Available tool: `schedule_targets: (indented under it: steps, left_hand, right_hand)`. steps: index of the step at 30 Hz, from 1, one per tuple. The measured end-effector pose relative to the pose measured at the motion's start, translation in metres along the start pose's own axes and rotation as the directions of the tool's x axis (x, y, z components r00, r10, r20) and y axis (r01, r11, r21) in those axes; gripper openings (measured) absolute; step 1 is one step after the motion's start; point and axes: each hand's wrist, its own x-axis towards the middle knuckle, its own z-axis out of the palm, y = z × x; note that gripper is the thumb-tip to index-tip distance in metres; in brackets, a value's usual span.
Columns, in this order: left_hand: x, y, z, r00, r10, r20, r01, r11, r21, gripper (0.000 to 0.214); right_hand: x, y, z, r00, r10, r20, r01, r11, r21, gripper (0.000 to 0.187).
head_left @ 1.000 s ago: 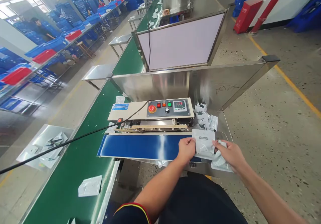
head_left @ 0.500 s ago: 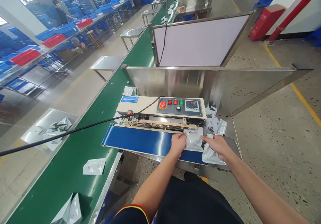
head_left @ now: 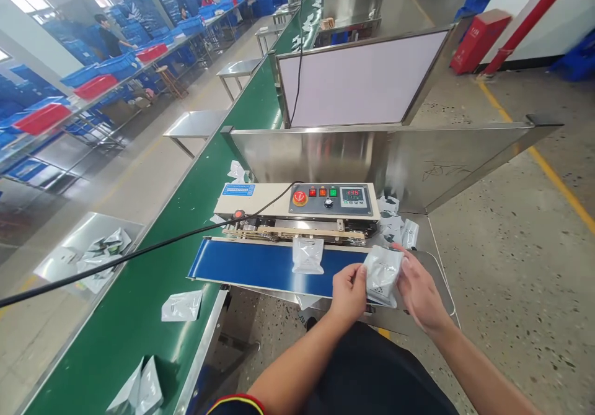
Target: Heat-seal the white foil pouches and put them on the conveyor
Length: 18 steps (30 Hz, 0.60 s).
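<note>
Silver foil pouch [head_left: 383, 275], lower centre of frame: left hand [head_left: 348, 292] and right hand [head_left: 421, 294], fingers [head_left: 405, 272] of both grasping it, over blue conveyor belt [head_left: 260, 267].

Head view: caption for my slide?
Left hand and right hand hold a foil pouch above a band sealer's blue conveyor.

A green conveyor belt [head_left: 153, 334] carries one loose foil pouch [head_left: 181, 306] and, near the bottom of the view, two more foil pouches [head_left: 139, 390]. A white foil pouch [head_left: 307, 255] lies on the blue feed belt [head_left: 246, 266] of a band sealer [head_left: 297, 201], and a steel table [head_left: 437, 266] holds a small heap of pouches [head_left: 393, 226].
</note>
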Motion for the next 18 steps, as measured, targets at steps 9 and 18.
schedule_targets:
  steps: [9,18]
  left_hand:
    - [0.015,-0.012,0.015,0.993,-0.118,-0.008,0.115,0.979,-0.168,0.056]
    - [0.055,-0.026,0.032,0.950,-0.295,-0.103,0.298,0.954,0.015,0.057]
  right_hand:
    - [-0.011,0.010,-0.026,0.977,0.162,-0.137,-0.165,0.986,-0.007,0.076]
    - [0.028,0.041,-0.034,0.917,0.212,-0.338,-0.276,0.949,-0.154,0.060]
